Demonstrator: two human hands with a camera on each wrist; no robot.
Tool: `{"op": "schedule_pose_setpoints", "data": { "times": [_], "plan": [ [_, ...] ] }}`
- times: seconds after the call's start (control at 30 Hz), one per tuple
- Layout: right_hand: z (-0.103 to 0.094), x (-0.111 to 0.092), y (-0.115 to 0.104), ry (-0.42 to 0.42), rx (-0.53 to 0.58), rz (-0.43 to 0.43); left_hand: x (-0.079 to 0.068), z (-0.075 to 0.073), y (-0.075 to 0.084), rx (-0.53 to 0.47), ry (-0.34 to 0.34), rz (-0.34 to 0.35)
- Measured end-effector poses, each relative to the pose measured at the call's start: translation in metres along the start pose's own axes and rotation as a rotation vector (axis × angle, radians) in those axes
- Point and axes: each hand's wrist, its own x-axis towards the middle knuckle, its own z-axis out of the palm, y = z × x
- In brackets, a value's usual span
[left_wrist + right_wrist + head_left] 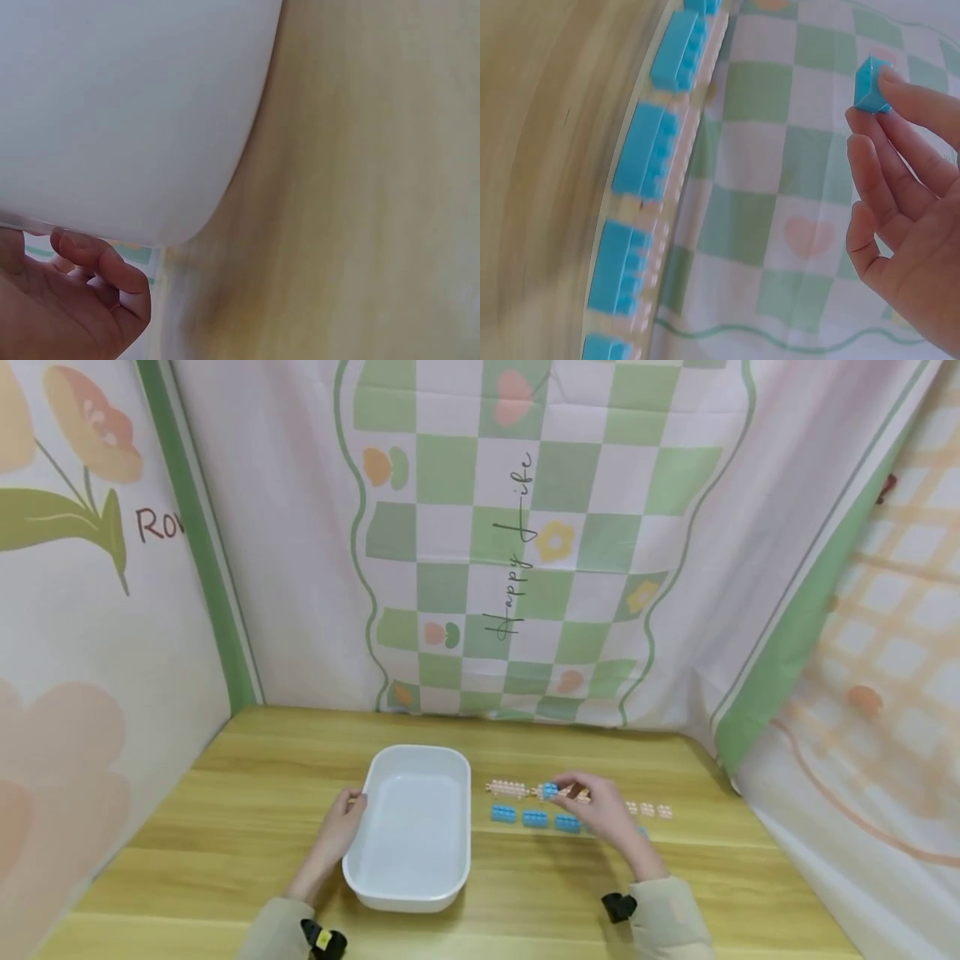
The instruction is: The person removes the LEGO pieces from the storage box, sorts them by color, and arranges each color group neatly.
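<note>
A white rectangular tub (407, 897) stands on the wooden table. At its left side, my left hand (345, 822) holds the rim with curled fingers, which the left wrist view shows against the tub wall (135, 150). My right hand (600, 810) pinches a small blue building block (871, 84) between thumb and fingertips, raised over the rows of blocks. Beneath and beside that hand lies a row of larger blue blocks (535, 818), studs showing. Behind it runs a row of pale pink blocks (510, 788); the hand hides part of both rows.
A wooden tabletop (247, 810) spreads around the tub and blocks. Green-and-white checked cloth (525, 568) hangs at the table's back edge, with printed curtains on both sides. Small pale pieces (647, 809) end the back row at the right.
</note>
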Motion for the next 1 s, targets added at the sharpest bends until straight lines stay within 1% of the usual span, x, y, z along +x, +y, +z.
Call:
{"op": "schedule_pose_setpoints", "data": {
  "times": [0.1, 0.3, 0.47, 1.0],
  "plan": [
    [-0.007, -0.003, 0.008, 0.008, 0.0, 0.033, -0.001, 0.0, 0.0, -0.008, -0.002, -0.001],
    [-0.021, -0.008, 0.023, 0.036, -0.026, 0.048, 0.0, 0.001, -0.001, -0.019, 0.002, 0.0],
    [-0.03, -0.011, 0.03, 0.053, -0.049, 0.066, 0.001, 0.001, 0.0, -0.013, 0.005, 0.001],
    [-0.058, -0.026, 0.065, 0.074, -0.102, 0.12, 0.003, 0.0, 0.0, -0.003, 0.014, 0.014]
  ]
}}
